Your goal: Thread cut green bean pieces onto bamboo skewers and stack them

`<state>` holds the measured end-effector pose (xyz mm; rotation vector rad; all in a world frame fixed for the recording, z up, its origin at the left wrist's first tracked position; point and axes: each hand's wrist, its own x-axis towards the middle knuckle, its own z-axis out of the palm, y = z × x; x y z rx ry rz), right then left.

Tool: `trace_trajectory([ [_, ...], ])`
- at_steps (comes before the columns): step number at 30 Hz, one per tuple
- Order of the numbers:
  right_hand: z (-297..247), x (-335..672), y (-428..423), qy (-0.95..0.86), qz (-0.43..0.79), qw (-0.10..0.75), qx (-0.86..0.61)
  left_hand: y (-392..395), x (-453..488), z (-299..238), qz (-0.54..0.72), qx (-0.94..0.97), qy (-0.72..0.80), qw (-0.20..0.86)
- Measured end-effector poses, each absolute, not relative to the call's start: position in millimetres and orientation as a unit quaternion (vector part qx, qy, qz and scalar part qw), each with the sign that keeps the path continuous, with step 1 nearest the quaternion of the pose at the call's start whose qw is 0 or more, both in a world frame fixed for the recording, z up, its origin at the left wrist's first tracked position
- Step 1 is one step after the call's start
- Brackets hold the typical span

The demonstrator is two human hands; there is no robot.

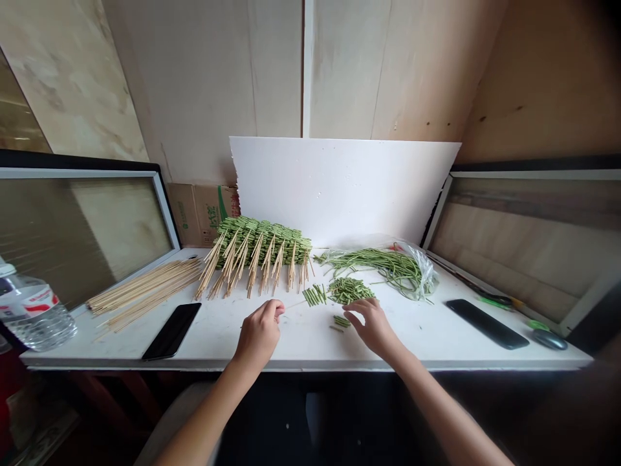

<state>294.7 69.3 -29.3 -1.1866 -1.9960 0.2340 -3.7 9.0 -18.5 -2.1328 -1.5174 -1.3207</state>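
Observation:
My left hand (262, 329) is closed around one end of a thin wooden skewer (294, 304). Several short green bean pieces (315, 296) are threaded side by side on the skewer's far end. To the right, my right hand (371, 323) has its thumb and fingers apart over the table, beside a few loose cut pieces (341, 321). Just beyond it lies a heap of cut green beans (350, 290). Farther back on the left rises a big stack of filled bean skewers (262, 243), with their bare stick ends pointing toward me.
Loose bare skewers (145, 291) and a black phone (172, 331) lie at left, near a water bottle (36, 310). Long uncut beans (388, 266) in a plastic bag sit back right. A dark slab-like device (486, 323) and a mouse (550, 339) lie at right.

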Motion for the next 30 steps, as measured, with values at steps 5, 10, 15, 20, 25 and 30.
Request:
trace_trajectory([
  [5, -51, 301, 79, -0.803, 0.010, 0.302, -0.513, 10, -4, -22, -0.431, -0.730, -0.521, 0.098],
  [10, -55, 297, 79, -0.797, 0.024, 0.318, -0.512, 8, -2, -22, -0.428, -0.733, -0.520, 0.094],
  [15, -43, 295, 77, -0.754, 0.139, 0.397, -0.505, 9, -3, -22, -0.425, -0.737, -0.518, 0.088],
  [20, -20, 293, 72, -0.616, 0.407, 0.490, -0.463, 8, -3, -20, -0.434, -0.736, -0.512, 0.086],
  [25, -9, 284, 62, -0.507, 0.589, 0.511, -0.367, 4, 1, -18, -0.436, -0.741, -0.503, 0.082],
  [30, -7, 280, 59, -0.487, 0.626, 0.520, -0.317, 2, 4, -16, -0.432, -0.747, -0.498, 0.083],
])
